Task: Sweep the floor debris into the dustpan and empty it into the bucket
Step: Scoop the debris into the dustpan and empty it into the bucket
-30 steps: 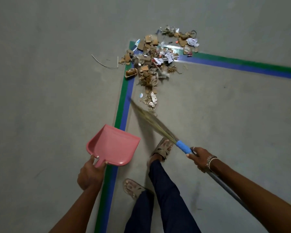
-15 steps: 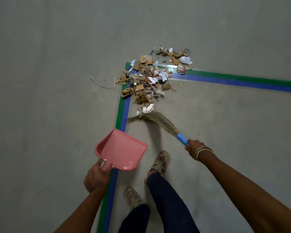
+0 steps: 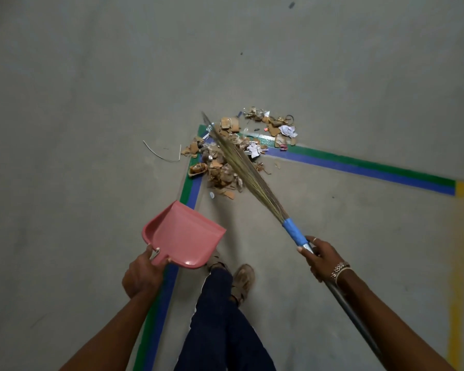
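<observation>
Debris (image 3: 220,175), mostly torn brown cardboard, crumpled white paper and small scraps, lies in a loose pile on the grey floor (image 3: 78,103), spread over the corner where two strips of green and blue tape (image 3: 359,164) meet. A thin bent wire (image 3: 158,154) lies by itself just left of the pile. The broom (image 3: 248,172) slants across the heap, its long straw bristles reaching over the scraps with their tips at the far left edge of the pile; whether the tips touch the floor cannot be told. The right hand (image 3: 320,259) has its fingers curled round the broom's metal shaft (image 3: 354,317), just below the blue wrap (image 3: 294,232) that binds the bristles, and it wears a ring (image 3: 315,239) and a bracelet (image 3: 339,269). The left hand (image 3: 142,274) grips the short handle of the pink dustpan (image 3: 184,234), thumb on top and fingers wrapped beneath. The pan is empty, sits above the near strip of tape, and has its wide mouth turned toward the pile, near it but apart from it. Between the arms, dark trousers (image 3: 220,330) and sandals (image 3: 243,281) show. A line of yellow tape (image 3: 456,303) runs along the floor at the right.
</observation>
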{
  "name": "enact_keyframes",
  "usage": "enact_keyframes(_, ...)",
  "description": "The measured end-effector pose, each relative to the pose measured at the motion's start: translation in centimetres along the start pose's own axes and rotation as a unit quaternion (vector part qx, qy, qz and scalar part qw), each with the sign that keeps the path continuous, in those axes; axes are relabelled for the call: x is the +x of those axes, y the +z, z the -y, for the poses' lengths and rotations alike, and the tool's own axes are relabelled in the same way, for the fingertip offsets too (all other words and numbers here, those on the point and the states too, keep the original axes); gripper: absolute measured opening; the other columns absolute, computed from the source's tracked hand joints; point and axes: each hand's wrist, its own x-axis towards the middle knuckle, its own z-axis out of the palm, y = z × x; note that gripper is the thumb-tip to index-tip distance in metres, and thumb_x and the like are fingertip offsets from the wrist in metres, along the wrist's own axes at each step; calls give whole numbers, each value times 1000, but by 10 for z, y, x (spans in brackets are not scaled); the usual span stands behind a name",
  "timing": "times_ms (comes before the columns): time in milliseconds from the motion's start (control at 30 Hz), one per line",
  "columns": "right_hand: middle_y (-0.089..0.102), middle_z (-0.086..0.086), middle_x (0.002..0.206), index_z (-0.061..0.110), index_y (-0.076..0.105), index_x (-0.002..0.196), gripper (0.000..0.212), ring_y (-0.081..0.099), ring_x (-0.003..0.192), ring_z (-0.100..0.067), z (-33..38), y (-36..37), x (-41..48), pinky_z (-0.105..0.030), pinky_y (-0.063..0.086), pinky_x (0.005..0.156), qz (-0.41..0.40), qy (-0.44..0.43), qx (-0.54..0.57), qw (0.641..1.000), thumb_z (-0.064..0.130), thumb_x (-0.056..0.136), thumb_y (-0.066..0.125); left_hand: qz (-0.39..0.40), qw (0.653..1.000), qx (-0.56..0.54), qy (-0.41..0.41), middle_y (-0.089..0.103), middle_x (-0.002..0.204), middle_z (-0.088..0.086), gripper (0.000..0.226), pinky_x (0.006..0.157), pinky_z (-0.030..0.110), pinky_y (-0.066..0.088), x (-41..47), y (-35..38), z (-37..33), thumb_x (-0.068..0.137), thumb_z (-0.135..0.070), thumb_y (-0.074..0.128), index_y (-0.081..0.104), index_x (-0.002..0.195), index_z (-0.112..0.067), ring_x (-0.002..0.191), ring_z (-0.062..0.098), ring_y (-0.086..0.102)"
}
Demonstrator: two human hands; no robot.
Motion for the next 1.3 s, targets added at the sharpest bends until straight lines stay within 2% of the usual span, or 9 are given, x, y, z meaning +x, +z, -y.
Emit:
enact_keyframes(133, 49, -7, 53, 21, 56, 116, 25, 47, 38, -27, 9, 1, 7, -34, 46, 36, -52, 8, 16, 998, 26, 93, 66, 22, 999, 34, -4, 72, 104, 15, 54, 64, 33, 41, 12, -12, -9, 89, -56, 65, 63, 132, -23, 90, 37, 68)
enact_keyframes(233, 55, -7, 55, 21, 57, 108, 20, 52, 37, -27, 13, -11, 26, -42, 51, 37, -89, 21, -8, 996, 31, 93, 65, 41, 998, 52, -3, 72, 101, 13, 54, 64, 33, 45, 27, -10, -12, 87, -64, 61, 65, 124, -26, 87, 36, 68)
enact_keyframes(400, 60, -16, 71, 15, 51, 106, 21, 58, 45, -26, 16, -48, 70, -36, 52, 40, -133, 48, -57, 988, 32, 96, 57, 46, 996, 82, 5, 71, 98, 14, 53, 60, 30, 40, 52, -2, -35, 88, -64, 59, 66, 121, -24, 77, 33, 65)
enact_keyframes(567, 62, -21, 86, 11, 48, 108, 20, 62, 53, -28, -1, -99, 139, -40, 57, 52, -176, 89, -47, 979, 27, 97, 55, 36, 995, 89, -6, 71, 97, 17, 53, 61, 32, 40, 53, 8, -64, 90, -61, 59, 66, 122, -19, 77, 34, 65)
enact_keyframes(700, 65, -17, 85, 21, 46, 96, 23, 67, 73, -40, -43, -156, 238, -55, 59, 68, -186, 110, -107, 970, 42, 90, 55, 21, 994, 106, -19, 71, 94, 18, 60, 60, 33, 45, 56, 37, -88, 86, -69, 57, 62, 129, -28, 78, 38, 68)
enact_keyframes(933, 63, -22, 97, 12, 50, 103, 25, 66, 85, -43, -51, -206, 379, -51, 58, 74, -88, 100, -238, 962, 31, 92, 62, 1, 992, 70, -108, 69, 108, 26, 64, 79, 48, 52, 62, 124, -168, 81, -59, 72, 61, 133, -23, 98, 48, 65)
enact_keyframes(1033, 63, -22, 97, 13, 51, 105, 25, 64, 84, -42, -66, -202, 368, -53, 57, 76, -36, 79, -260, 962, 30, 92, 62, 5, 990, 48, -134, 67, 103, 30, 67, 79, 50, 51, 48, 154, -192, 77, -62, 73, 68, 121, -13, 95, 50, 64)
enact_keyframes(1133, 65, -20, 102, 10, 53, 120, 34, 60, 77, -30, -64, -208, 332, -48, 56, 75, 8, 45, -240, 970, 25, 92, 64, 6, 991, 30, -128, 66, 99, 29, 78, 76, 49, 51, 36, 171, -207, 74, -77, 59, 68, 113, -10, 92, 49, 64)
enact_keyframes(1300, 63, -12, 127, 11, 50, 138, 50, 61, 113, -30, -63, -219, 269, -33, 44, 93, 111, -7, -293, 950, 26, 93, 65, 47, 989, 37, -133, 71, 100, 18, 61, 68, 42, 51, 27, 168, -221, 76, -65, 72, 66, 123, -27, 91, 43, 68)
